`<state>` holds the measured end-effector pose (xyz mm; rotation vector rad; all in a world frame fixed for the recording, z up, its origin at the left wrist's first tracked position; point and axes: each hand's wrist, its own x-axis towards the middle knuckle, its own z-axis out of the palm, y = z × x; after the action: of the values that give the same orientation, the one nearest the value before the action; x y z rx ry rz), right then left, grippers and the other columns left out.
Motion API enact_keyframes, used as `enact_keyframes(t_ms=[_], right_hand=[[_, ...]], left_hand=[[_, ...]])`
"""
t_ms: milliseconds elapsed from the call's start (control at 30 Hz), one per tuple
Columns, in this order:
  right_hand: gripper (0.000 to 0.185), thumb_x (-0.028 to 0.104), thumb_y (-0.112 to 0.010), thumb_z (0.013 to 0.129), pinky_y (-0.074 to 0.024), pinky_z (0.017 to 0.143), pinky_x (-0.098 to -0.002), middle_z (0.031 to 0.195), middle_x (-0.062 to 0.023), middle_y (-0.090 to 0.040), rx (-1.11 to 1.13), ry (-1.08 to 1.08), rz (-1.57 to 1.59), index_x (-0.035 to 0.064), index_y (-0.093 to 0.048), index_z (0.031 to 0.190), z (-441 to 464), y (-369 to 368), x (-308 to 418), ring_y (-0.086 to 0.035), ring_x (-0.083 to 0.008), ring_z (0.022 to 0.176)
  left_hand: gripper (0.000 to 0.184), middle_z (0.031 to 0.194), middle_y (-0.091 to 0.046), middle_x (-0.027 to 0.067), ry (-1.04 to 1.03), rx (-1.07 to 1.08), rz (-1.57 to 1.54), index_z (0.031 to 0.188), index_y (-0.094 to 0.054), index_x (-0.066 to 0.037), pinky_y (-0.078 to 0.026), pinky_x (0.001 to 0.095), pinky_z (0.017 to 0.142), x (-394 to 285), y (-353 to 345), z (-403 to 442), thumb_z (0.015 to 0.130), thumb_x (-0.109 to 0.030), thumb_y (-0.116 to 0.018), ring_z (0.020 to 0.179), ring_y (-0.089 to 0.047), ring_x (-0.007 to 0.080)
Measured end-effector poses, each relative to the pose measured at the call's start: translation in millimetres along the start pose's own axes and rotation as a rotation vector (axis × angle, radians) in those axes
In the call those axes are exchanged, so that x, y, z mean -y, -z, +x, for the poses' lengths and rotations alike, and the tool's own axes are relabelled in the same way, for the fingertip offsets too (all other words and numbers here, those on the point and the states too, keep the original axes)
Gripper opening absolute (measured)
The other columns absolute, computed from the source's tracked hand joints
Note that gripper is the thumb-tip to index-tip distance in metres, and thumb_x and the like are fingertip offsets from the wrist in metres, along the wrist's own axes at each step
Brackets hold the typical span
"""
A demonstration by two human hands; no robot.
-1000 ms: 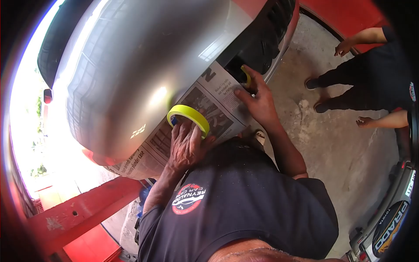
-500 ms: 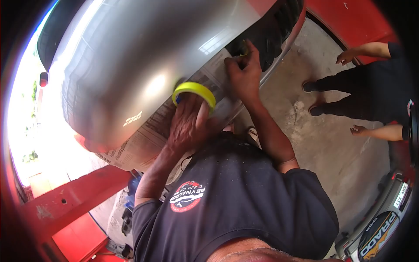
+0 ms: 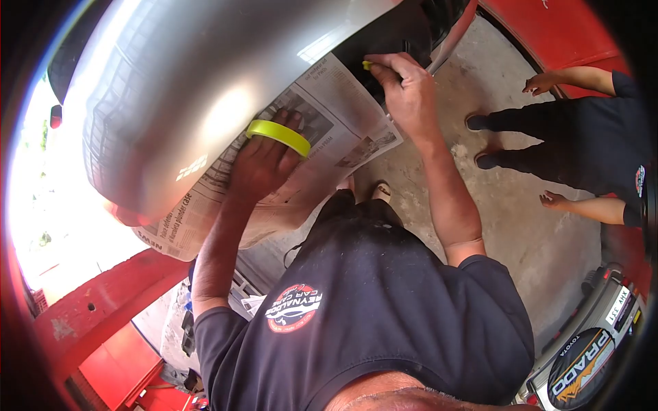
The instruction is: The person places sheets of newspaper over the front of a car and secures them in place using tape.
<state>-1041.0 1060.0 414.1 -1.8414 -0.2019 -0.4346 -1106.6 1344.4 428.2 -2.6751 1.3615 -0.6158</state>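
Note:
My left hand (image 3: 264, 164) lies on a sheet of newspaper (image 3: 343, 109) against a silver car panel (image 3: 178, 89). A yellow-green roll of masking tape (image 3: 281, 135) sits around its fingers, which stretch out over the paper. Farther right, my right hand (image 3: 410, 92) is closed in a pinch on a small yellow-green piece of tape (image 3: 367, 66). It is beside the paper's upper right corner, in front of a dark opening (image 3: 384, 41) in the car body. The newspaper hangs along the panel's lower edge.
A person in dark clothes (image 3: 582, 144) stands on the concrete floor (image 3: 459, 171) at right. A vehicle with a spare-wheel cover (image 3: 582, 366) is at lower right. A red beam (image 3: 116, 308) crosses the lower left.
My right hand has moved slightly right, away from the panel, with the tape piece. My left hand has shifted left and now lies flatter on the newspaper, the roll tilted differently.

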Motion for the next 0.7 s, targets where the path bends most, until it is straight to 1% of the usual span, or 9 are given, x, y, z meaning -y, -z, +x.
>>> enact_keyframes(t_ms=[100, 200, 300, 400, 500, 600, 700], right_hand=[[0.027, 0.009, -0.073, 0.090, -0.0545, 0.080, -0.0336, 0.098, -0.0118, -0.073, 0.144, 0.009, 0.008, 0.0039, -0.072, 0.116, 7, 1, 5, -0.072, -0.0247, 0.088], [0.030, 0.010, -0.074, 0.089, -0.0547, 0.081, -0.0346, 0.098, -0.0130, -0.073, 0.138, 0.128, -0.102, 0.0041, -0.069, 0.119, 11, 1, 6, -0.071, -0.0231, 0.090], [0.029, 0.009, -0.073, 0.087, -0.0553, 0.083, -0.0379, 0.105, -0.0204, -0.073, 0.167, -0.081, -0.017, -0.0012, -0.064, 0.113, 11, 2, 20, -0.072, -0.0336, 0.097], [0.034, 0.013, -0.078, 0.084, -0.0556, 0.081, -0.0380, 0.099, -0.0204, -0.073, 0.100, -0.031, -0.016, -0.0020, -0.060, 0.109, 14, -14, 11, -0.072, -0.0333, 0.093], [0.039, 0.016, -0.082, 0.081, -0.0561, 0.079, -0.0382, 0.096, -0.0203, -0.073, 0.055, -0.048, -0.080, -0.0036, -0.060, 0.107, 19, -30, 8, -0.073, -0.0331, 0.088], [0.041, 0.027, -0.084, 0.080, -0.0536, 0.075, -0.0370, 0.091, -0.0157, -0.072, 0.061, -0.076, -0.115, -0.0006, -0.062, 0.102, 24, -45, -2, -0.070, -0.0264, 0.083], [0.045, 0.030, -0.086, 0.076, -0.0541, 0.074, -0.0363, 0.088, -0.0161, -0.072, 0.013, -0.056, -0.160, -0.0008, -0.064, 0.101, 25, -52, 0, -0.071, -0.0283, 0.082]], left_hand=[[0.019, 0.134, -0.064, 0.0204, -0.023, 0.022, 0.015, 0.111, -0.057, -0.002, -0.047, 0.0460, 0.105, 1, 3, 1, 0.096, -0.012, -0.060, 0.127, -0.060, 0.0365], [0.022, 0.136, -0.063, 0.0172, -0.047, -0.011, 0.075, 0.110, -0.061, -0.002, -0.050, 0.0436, 0.102, 2, 3, 2, 0.094, -0.017, -0.060, 0.128, -0.060, 0.0321], [0.023, 0.135, -0.063, 0.0180, -0.053, 0.011, 0.067, 0.110, -0.061, -0.001, -0.050, 0.0443, 0.102, 1, 5, 4, 0.094, -0.017, -0.060, 0.127, -0.060, 0.0326], [0.023, 0.133, -0.064, 0.0181, -0.051, -0.003, 0.071, 0.110, -0.060, -0.001, -0.050, 0.0444, 0.102, 1, 6, 4, 0.094, -0.018, -0.060, 0.125, -0.061, 0.0327], [0.024, 0.131, -0.065, 0.0179, -0.062, -0.022, 0.078, 0.110, -0.059, -0.001, -0.050, 0.0439, 0.102, 1, 7, 5, 0.094, -0.019, -0.060, 0.124, -0.062, 0.0327], [0.026, 0.130, -0.065, 0.0176, -0.052, -0.022, 0.089, 0.112, -0.058, -0.001, -0.051, 0.0436, 0.101, 1, 5, 3, 0.094, -0.020, -0.062, 0.124, -0.062, 0.0324], [0.033, 0.137, -0.062, 0.0195, -0.023, 0.002, 0.032, 0.119, -0.054, -0.002, -0.045, 0.0480, 0.107, 1, -1, -3, 0.092, -0.019, -0.065, 0.131, -0.057, 0.0343]])
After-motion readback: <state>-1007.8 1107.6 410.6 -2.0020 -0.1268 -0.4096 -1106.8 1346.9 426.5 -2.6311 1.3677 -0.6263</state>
